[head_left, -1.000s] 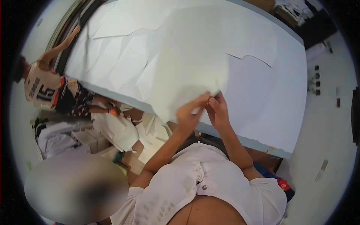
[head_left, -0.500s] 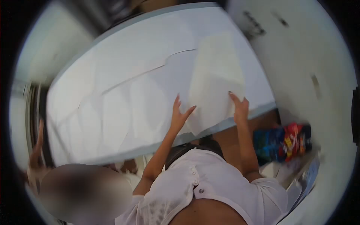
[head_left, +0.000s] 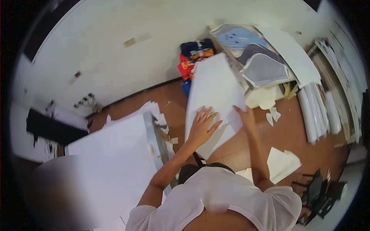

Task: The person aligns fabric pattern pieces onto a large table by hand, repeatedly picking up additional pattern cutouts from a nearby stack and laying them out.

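Observation:
A long white panel of paper or fabric (head_left: 212, 81), cut to a taper at its far end, is in front of me, off the table. My left hand (head_left: 203, 125) rests flat on its upper face, fingers spread and thumb apart. At the panel's right edge my right hand (head_left: 247, 117) grips it, thumb on top and the other fingers hidden underneath. Whether it is one layer or a stack, I cannot tell. To my left, the table (head_left: 149, 129) has white sheets (head_left: 111, 154) lying on it.
Colourful folded bundles (head_left: 196, 50) stand against the wall. Beside them is a pile of grey and blue cut pieces (head_left: 266, 71). Plastic-wrapped rolls (head_left: 313, 111) stand further right. White scraps (head_left: 283, 163) lie on the brown floor (head_left: 231, 148). Dark chairs (head_left: 322, 194) are at the lower right.
I have turned right, away from the table. The white panel, earlier lying on the table between my hands, is now off it. My right hand has closed on its edge.

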Action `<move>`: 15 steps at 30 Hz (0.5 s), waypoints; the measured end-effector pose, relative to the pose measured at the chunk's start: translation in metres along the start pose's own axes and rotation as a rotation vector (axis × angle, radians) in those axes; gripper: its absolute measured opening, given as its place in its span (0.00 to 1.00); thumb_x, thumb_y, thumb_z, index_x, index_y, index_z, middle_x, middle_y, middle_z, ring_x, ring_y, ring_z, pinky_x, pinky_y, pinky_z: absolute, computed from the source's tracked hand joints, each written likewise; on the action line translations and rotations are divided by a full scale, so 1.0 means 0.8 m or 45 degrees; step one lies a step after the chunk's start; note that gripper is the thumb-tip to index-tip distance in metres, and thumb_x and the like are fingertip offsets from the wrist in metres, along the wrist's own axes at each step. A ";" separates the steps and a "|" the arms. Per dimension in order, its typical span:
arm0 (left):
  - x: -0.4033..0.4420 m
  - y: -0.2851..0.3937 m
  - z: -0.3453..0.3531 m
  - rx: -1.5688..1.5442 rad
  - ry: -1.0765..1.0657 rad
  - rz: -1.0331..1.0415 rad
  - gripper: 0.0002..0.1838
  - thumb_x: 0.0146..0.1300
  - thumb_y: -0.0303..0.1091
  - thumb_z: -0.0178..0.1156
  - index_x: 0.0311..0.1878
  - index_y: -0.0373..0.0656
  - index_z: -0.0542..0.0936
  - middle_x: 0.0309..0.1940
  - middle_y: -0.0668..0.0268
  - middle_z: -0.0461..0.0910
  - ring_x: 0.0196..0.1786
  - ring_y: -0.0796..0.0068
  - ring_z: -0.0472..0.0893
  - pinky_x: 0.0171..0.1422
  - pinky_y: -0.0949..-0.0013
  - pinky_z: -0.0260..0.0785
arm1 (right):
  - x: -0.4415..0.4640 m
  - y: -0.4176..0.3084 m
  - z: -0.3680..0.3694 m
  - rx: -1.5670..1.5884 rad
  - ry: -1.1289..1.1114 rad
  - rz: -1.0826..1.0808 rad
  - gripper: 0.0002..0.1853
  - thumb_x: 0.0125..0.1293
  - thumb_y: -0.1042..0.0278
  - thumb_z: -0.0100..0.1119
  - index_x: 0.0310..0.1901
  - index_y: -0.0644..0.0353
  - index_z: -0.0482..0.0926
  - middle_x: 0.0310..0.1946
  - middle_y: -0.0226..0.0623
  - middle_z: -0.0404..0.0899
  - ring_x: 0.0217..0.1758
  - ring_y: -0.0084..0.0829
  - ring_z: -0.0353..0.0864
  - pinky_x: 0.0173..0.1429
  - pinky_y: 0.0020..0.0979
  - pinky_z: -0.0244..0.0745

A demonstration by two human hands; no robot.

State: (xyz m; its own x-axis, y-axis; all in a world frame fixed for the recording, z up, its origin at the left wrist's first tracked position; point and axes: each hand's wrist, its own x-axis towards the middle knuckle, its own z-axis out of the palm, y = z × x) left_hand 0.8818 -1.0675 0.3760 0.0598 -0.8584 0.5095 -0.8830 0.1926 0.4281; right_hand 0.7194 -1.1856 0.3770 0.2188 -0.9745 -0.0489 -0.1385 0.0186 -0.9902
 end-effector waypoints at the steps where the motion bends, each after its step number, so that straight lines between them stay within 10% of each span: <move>1: 0.037 -0.012 0.021 -0.171 0.004 0.109 0.17 0.59 0.43 0.54 0.44 0.41 0.77 0.48 0.61 0.75 0.52 0.62 0.72 0.58 0.65 0.62 | 0.021 0.019 -0.045 -0.085 0.077 0.055 0.16 0.55 0.67 0.58 0.41 0.72 0.75 0.29 0.40 0.78 0.28 0.26 0.75 0.31 0.24 0.70; 4: 0.171 -0.065 0.075 -0.604 -0.537 -0.265 0.12 0.60 0.37 0.54 0.38 0.38 0.79 0.38 0.64 0.80 0.40 0.70 0.77 0.47 0.71 0.67 | 0.039 0.005 -0.131 -0.229 0.497 0.081 0.14 0.55 0.67 0.58 0.39 0.71 0.77 0.28 0.35 0.78 0.28 0.22 0.73 0.31 0.21 0.68; 11: 0.508 -0.273 0.268 -0.684 -0.247 -0.187 0.11 0.54 0.34 0.55 0.38 0.40 0.80 0.30 0.68 0.82 0.28 0.74 0.77 0.35 0.75 0.68 | 0.088 0.065 -0.236 -0.363 1.058 0.193 0.18 0.57 0.64 0.56 0.40 0.76 0.74 0.33 0.46 0.79 0.33 0.32 0.76 0.39 0.27 0.70; 15: 0.724 -0.384 0.365 -0.220 -0.077 -0.047 0.21 0.52 0.48 0.55 0.37 0.38 0.79 0.31 0.57 0.80 0.35 0.52 0.78 0.40 0.60 0.69 | 0.149 0.068 -0.238 -0.558 1.355 0.350 0.17 0.59 0.66 0.52 0.43 0.73 0.73 0.34 0.49 0.78 0.32 0.39 0.76 0.40 0.31 0.70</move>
State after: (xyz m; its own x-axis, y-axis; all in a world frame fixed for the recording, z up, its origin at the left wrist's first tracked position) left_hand 1.0518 -1.7623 0.3218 0.0580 -0.8924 0.4475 -0.7874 0.2346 0.5700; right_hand 0.5540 -1.3434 0.3423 -0.7558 -0.6492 0.0855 -0.4202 0.3806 -0.8238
